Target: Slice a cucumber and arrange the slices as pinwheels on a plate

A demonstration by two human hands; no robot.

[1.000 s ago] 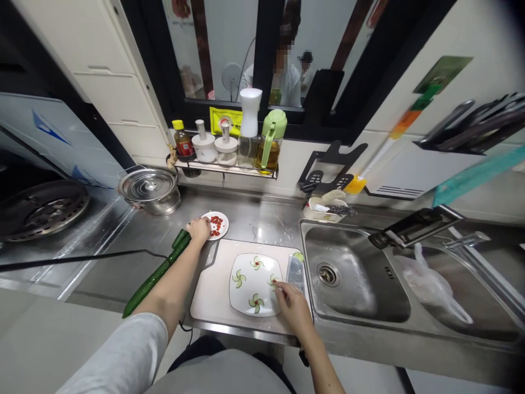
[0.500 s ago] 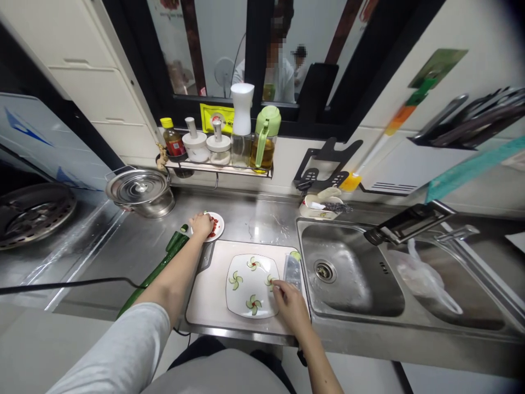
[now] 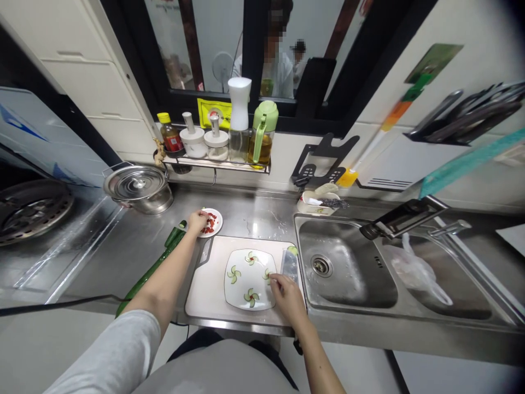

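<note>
My left hand (image 3: 197,221) is closed, fingertips together at the left side of a small white plate (image 3: 220,219) of chopped red bits (image 3: 210,223). Whatever is between them is too small to make out. My right hand (image 3: 288,298) pinches at the right edge of a square white plate (image 3: 237,296), by a flower of cucumber slices (image 3: 267,276). Its fingertips partly cover that flower, and their contents are hidden. Three more such flowers with red centres lie on this plate, which rests on a pale cutting board (image 3: 204,295).
Left of the board lie a long cucumber (image 3: 150,273) and a cut piece. A knife (image 3: 290,265) with a cucumber slice on it lies along the board's right side. The double sink (image 3: 348,268) is to the right, a lidded steel pot (image 3: 141,189) at back left, and seasonings on a wall rack (image 3: 217,160).
My left hand has drawn slightly left on the small plate, and its fingers have come together, uncovering more red bits. My right hand stays by the right-hand flower. The whole view has shifted a little.
</note>
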